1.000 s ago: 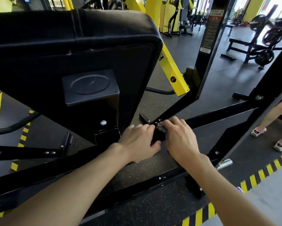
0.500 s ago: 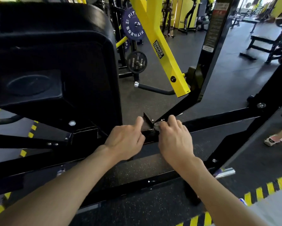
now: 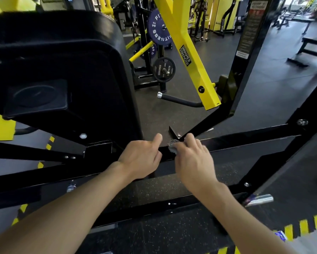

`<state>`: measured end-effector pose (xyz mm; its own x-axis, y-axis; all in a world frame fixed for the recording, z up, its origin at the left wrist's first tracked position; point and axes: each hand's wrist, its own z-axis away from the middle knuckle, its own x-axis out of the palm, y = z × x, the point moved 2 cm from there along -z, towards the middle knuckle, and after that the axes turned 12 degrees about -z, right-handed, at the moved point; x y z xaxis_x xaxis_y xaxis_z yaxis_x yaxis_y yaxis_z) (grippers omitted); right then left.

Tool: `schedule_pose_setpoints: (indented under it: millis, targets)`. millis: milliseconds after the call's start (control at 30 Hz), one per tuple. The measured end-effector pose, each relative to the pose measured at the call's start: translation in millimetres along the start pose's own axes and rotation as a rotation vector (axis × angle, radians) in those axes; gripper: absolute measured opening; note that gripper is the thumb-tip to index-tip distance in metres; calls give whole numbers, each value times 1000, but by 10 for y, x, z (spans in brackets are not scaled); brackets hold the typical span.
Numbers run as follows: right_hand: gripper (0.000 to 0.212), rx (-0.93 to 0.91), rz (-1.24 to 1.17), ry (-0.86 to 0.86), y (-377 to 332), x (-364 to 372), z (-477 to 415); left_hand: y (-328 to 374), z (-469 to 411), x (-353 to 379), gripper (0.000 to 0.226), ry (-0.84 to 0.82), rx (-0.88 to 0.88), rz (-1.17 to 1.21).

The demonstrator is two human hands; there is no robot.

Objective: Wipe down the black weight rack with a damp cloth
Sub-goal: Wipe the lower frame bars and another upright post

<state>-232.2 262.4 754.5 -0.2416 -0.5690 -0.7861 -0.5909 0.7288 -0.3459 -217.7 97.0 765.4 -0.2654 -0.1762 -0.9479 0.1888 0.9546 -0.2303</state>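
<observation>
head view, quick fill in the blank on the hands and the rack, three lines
1. The right hand presses a patterned ____ onto the black bar.
2. The left hand is at the same bar, to the ____ of the right one.
3. The arm labelled HAMMER STRENGTH is painted ____.
Missing words: cloth; left; yellow.

Floor: black speckled rubber matting (image 3: 154, 189) spreads beneath and on every side of the grip, where the right hand (image 3: 192, 160) holds the cloth (image 3: 173, 144).
Rack base: the black weight rack (image 3: 245, 138) sits on the matting, its bars running left and right of the grip.
Hazard tape: yellow-and-black stripes (image 3: 300, 228) lie nearer than the grip, to its right.
Beyond the grip: weight plates (image 3: 163, 69) on a stand; far right, a bench (image 3: 311, 46).
</observation>
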Motion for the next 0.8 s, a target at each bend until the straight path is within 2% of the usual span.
schedule_pose_setpoints:
  millis: [133, 233, 300, 433, 533, 567, 633, 733, 800]
  targets:
    - [10, 216, 77, 65, 199, -89, -29, -9, -3, 9, 26, 30, 9, 4]
    - [13, 125, 44, 7, -48, 33, -31, 7, -1, -10, 31, 43, 7, -22]
    - [16, 73, 27, -46, 36, -10, -41, 5, 22, -2, 32, 67, 5, -63]
    - [19, 276, 127, 115, 255, -171, -9, 7, -8, 7, 40, 96, 33, -79]
    - [27, 115, 29, 43, -22, -18, 61, 16, -6, -3, 44, 100, 53, -81]
    - [29, 72, -14, -2, -19, -11, 77, 7, -1, -10, 42, 97, 55, -57]
    - [30, 102, -53, -15, 149, -122, 44, -21, 10, -36, 34, 66, 31, 30]
    - [28, 304, -101, 43, 426, -336, 2, -78, -42, -97, 24, -25, -89, 302]
    - [30, 420, -336, 93, 459, -442, -16, -48, -89, -145, 22, 4, -182, 569]
